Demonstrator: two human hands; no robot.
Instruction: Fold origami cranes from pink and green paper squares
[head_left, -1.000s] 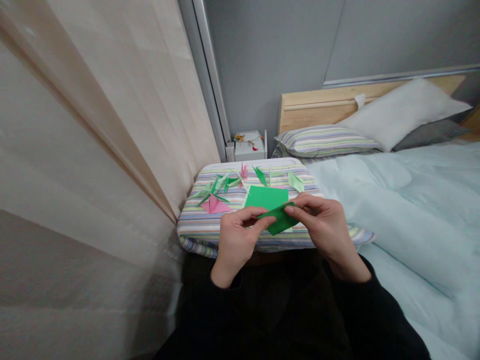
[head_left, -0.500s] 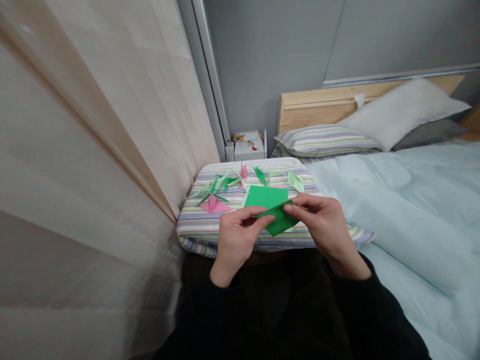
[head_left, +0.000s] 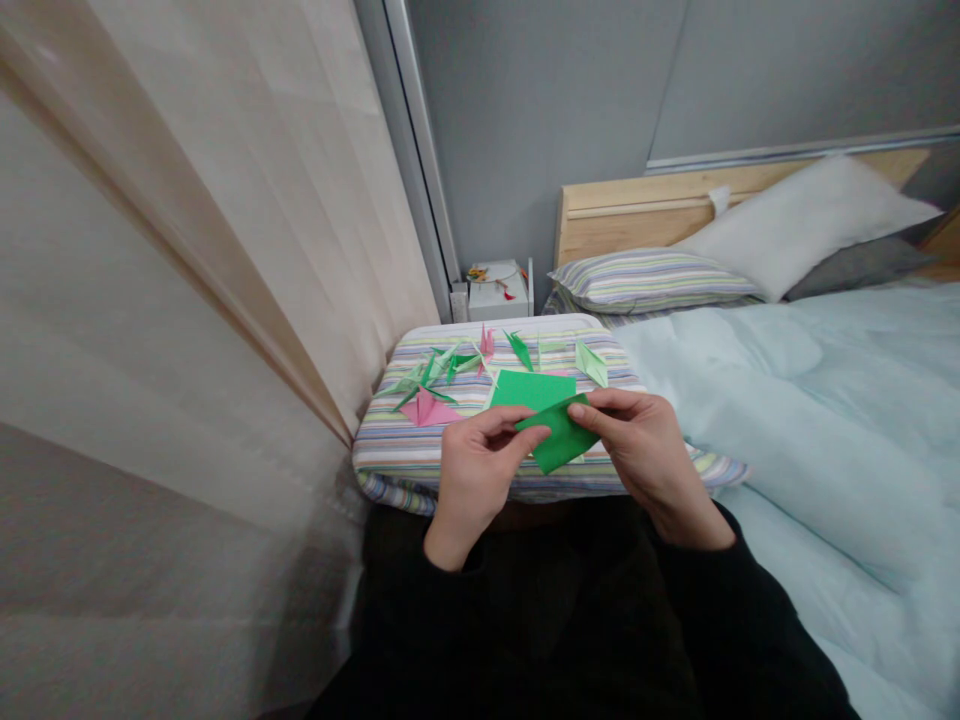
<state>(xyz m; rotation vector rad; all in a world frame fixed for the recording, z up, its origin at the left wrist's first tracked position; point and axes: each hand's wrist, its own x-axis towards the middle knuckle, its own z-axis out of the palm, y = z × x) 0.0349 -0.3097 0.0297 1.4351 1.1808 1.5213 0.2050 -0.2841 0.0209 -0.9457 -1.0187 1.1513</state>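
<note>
A folded piece of green origami paper (head_left: pixel 560 440) is held up between both hands, tilted above the near part of a table with a striped cover (head_left: pixel 405 455). My left hand (head_left: pixel 480 470) pinches its left edge between thumb and fingers. At the upper right corner, my right hand (head_left: pixel 645 440) grips it the same way. Just behind the hands lies a flat green sheet (head_left: pixel 531 388), partly hidden by them. Several folded paper cranes lie around it, among them a pink one (head_left: pixel 429 408), a dark green one (head_left: pixel 519 350) and a pale green one (head_left: pixel 592 364).
To the left hangs a beige curtain (head_left: pixel 247 200). A bed with a pale blue quilt (head_left: pixel 810 380) adjoins the table on the right, with a striped pillow (head_left: pixel 652 280) at its head. Behind the table stands a small white cabinet (head_left: pixel 496 290) with small items on it.
The folded green paper has turned slightly and shows more of its face. Both hands keep their pinch on it and have shifted only a little.
</note>
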